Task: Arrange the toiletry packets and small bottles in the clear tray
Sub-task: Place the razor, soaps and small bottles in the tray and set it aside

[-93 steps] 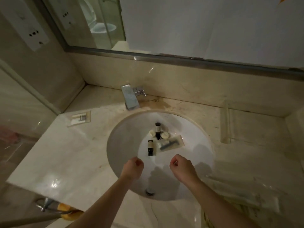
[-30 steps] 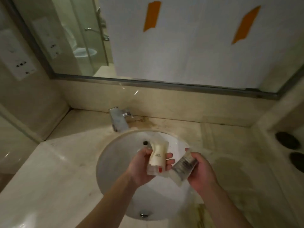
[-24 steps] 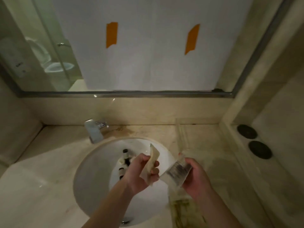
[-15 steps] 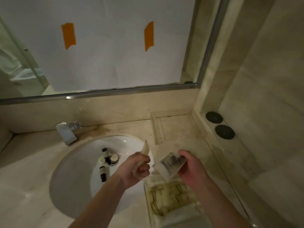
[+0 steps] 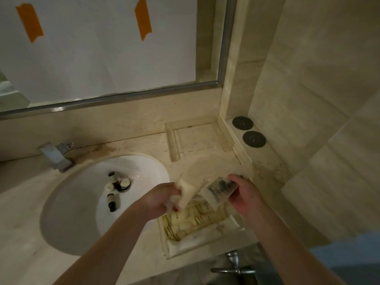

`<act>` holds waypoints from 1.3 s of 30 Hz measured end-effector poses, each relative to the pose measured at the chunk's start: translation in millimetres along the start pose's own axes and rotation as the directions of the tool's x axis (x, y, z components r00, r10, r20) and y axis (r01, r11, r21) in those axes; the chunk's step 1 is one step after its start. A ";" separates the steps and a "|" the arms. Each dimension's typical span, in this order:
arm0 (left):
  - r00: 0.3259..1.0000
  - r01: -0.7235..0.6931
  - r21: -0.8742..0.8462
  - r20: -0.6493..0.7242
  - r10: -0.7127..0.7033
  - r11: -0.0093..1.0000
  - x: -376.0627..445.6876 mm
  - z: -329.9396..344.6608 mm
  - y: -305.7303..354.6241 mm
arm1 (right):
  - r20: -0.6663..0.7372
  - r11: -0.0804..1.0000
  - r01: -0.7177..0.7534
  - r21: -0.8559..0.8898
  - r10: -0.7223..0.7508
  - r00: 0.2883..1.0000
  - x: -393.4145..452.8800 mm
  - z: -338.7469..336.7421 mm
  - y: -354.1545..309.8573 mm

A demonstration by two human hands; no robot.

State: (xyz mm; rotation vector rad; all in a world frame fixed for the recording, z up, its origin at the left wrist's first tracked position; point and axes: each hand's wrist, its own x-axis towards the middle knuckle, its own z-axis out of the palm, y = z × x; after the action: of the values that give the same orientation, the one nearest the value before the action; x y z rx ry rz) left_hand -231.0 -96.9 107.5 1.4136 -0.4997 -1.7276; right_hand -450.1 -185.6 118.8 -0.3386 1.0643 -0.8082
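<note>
Clear tray [image 5: 230, 227] sits on the counter just right of the sink [image 5: 67, 212], near the front edge; it already holds several cream packets lying side by side. Both hands hover directly above its far end. Left hand [image 5: 160, 200] grips a cream packet [image 5: 186, 192], fingers closed round its lower end, long axis tilted up and away. Right hand [image 5: 244, 196] holds a clear packet with dark print [image 5: 220, 190], thumb on top, long axis running roughly left to right. Tray lies straight below both hands, so either packet needs only lowering; neither hand looks clearly nearer. Small dark bottles [image 5: 112, 201] and pale caps remain in the sink bowl, well apart from the tray, on the left hand's side. Judged: task partway.
</note>
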 end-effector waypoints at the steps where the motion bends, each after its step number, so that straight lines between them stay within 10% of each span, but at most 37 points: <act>1: 1.000 -0.013 0.057 -0.020 0.014 0.998 1.5 0.6 -2.0 | -0.016 1.000 -0.006 -0.002 0.006 1.000 0.7 -4.6 -0.4; 15: 0.983 0.180 0.600 -0.089 -0.158 0.779 26.3 0.9 -20.3 | -0.100 0.995 -0.049 -0.082 0.041 0.994 -0.6 -34.4 6.4; 20: 0.996 0.094 0.932 -0.089 -0.031 0.349 36.6 1.6 -32.9 | -0.104 0.990 -0.056 -0.130 0.042 0.994 2.7 -38.3 15.0; 28: 0.943 0.115 0.982 -0.061 0.327 -0.149 26.6 11.5 -61.5 | -0.096 0.989 -0.096 -0.115 0.085 0.992 13.6 -38.2 31.0; 31: 0.868 0.101 0.995 -0.087 0.488 -0.002 21.8 23.7 -55.6 | -0.096 0.990 -0.099 -0.103 0.089 0.991 15.1 -36.8 33.8; 33: 0.883 0.081 0.864 -0.294 0.366 0.498 23.7 31.8 -45.9 | -0.076 0.992 -0.103 -0.070 0.098 0.992 14.8 -33.1 35.9; 35: 0.955 0.200 0.404 -0.283 -0.087 0.893 23.3 38.4 -37.4 | -0.027 0.993 -0.107 -0.039 0.106 0.994 13.0 -27.3 37.9; 39: 0.937 0.342 -0.009 0.074 -0.341 0.940 12.9 40.8 -32.6 | 0.084 0.996 -0.092 0.020 0.090 0.992 10.4 -17.5 39.1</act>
State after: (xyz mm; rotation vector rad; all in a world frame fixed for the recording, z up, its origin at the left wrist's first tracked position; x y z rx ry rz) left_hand -280.8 -96.1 87.3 1.4932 -0.2818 -2.0584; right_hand -446.4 -164.7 80.2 -0.2989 0.9848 -0.7188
